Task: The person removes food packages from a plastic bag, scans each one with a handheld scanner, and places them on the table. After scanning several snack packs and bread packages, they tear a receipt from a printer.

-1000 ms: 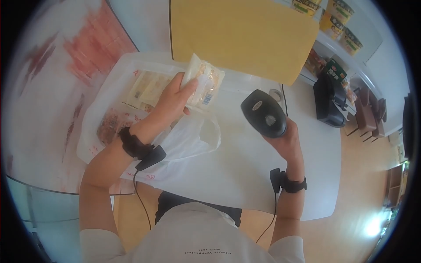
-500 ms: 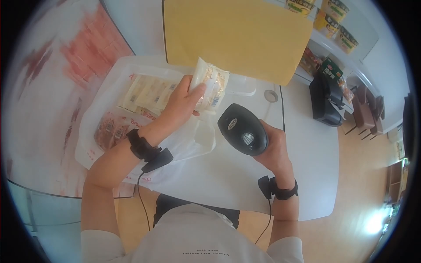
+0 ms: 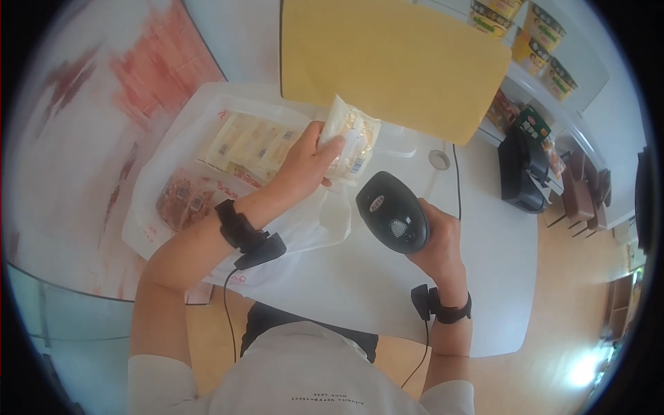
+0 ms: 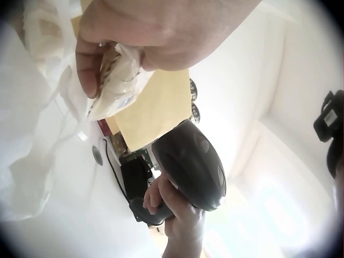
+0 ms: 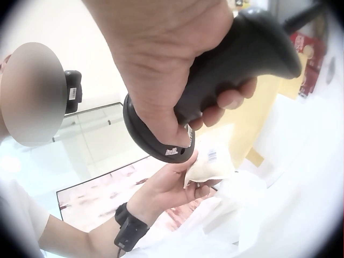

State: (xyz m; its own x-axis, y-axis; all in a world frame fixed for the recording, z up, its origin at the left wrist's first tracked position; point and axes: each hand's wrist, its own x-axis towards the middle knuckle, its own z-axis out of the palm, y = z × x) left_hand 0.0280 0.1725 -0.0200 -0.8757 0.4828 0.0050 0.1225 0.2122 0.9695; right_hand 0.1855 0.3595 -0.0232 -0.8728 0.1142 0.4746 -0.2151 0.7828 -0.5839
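Observation:
My left hand (image 3: 304,158) grips a cream, partly clear food packet (image 3: 360,142) with a barcode near its lower edge. The thumb presses on its face, and in the left wrist view the fingers curl behind it. Beside it to the right, my right hand (image 3: 441,238) is wrapped around the handle of a black barcode scanner (image 3: 393,211). In the right wrist view the scanner's head (image 5: 156,134) stands close to the packet (image 5: 212,161), the barcode facing it. Under the left forearm lies a white plastic bag (image 3: 155,166) with several similar packets (image 3: 242,142) and a reddish packet (image 3: 183,200).
A yellow board (image 3: 394,62) stands behind the white table (image 3: 346,277). To the right are a roll of tape (image 3: 438,160), a cable and a black device (image 3: 520,169). Food cups (image 3: 539,31) stand on a shelf beyond, and brown chairs (image 3: 584,173) sit farther right.
The scanner has come left and nearer my body, closer to the packet, and its head has turned. My left hand has carried the packet slightly right. The head view has shifted a little.

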